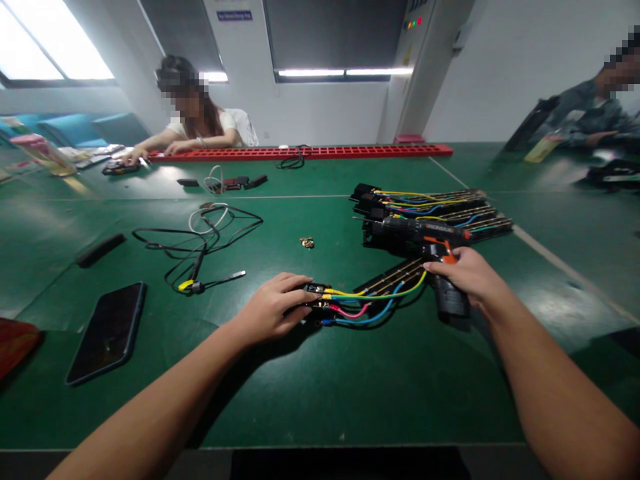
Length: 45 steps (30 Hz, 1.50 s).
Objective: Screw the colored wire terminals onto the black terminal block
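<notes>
Wired strips (465,212) lie on green tabletop (330,393), wall (330,112) beyond.

The left fingers (297,297) rest on a black connector block (317,289). Running from it toward the right fingers (441,269) are a yellow wire (346,293), a green-and-yellow wire (418,285), a pinkish-red wire (353,314) and a bright blue wire (370,324), beside a black strip (393,278) lined with gold-toned rows. Within the right fingers is a black drill (445,230) with orange accents. Beyond the left fingers lie gold-coloured screws (307,243); left of them, a black-screened phone (107,333) with a bluish edge. Beneath all fingers, the tabletop (350,393) is green; far beyond, a red rail (340,153) shows a grid pattern.
</notes>
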Each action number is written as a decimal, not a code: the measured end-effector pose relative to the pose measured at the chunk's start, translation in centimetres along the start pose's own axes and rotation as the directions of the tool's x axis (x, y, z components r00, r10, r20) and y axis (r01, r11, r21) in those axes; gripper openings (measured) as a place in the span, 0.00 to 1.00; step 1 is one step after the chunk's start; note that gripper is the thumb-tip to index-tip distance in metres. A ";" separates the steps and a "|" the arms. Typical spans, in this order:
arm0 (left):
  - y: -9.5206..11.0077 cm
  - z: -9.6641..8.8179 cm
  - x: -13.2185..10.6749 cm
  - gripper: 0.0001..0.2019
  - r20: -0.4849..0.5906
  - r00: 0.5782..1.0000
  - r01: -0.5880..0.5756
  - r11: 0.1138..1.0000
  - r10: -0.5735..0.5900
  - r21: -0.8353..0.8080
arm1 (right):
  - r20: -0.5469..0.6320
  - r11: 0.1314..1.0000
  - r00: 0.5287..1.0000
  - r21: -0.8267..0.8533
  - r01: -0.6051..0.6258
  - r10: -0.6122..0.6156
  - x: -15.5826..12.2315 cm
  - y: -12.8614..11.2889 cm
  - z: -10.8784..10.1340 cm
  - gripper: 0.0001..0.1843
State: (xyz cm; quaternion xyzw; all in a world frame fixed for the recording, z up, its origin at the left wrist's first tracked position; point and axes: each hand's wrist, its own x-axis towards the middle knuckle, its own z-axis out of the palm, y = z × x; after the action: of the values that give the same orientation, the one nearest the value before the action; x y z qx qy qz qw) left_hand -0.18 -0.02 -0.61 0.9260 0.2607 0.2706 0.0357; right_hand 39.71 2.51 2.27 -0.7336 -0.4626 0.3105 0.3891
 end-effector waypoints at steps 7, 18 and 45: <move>0.0 -0.1 -0.1 0.12 0.004 1.000 0.011 1.000 -0.011 -0.007 | 0.057 0.997 0.996 0.035 -0.067 0.065 0.3 0.2 -0.2 0.18; 0.0 -0.2 -0.2 0.13 0.023 0.999 0.031 0.999 -0.031 -0.033 | -0.098 0.999 0.995 -0.053 -0.012 0.007 -0.7 -1.0 0.3 0.24; 0.2 -0.1 -0.3 0.12 0.015 0.999 0.037 0.999 -0.037 -0.028 | 0.049 0.997 0.996 0.034 -0.072 0.070 0.6 0.6 -0.4 0.15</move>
State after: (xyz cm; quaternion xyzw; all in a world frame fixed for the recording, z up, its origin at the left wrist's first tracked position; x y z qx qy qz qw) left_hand -0.42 -0.33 -0.61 0.9224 0.2737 0.2668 0.0554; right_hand 40.57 2.79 1.88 -0.7348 -0.4398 0.3499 0.3798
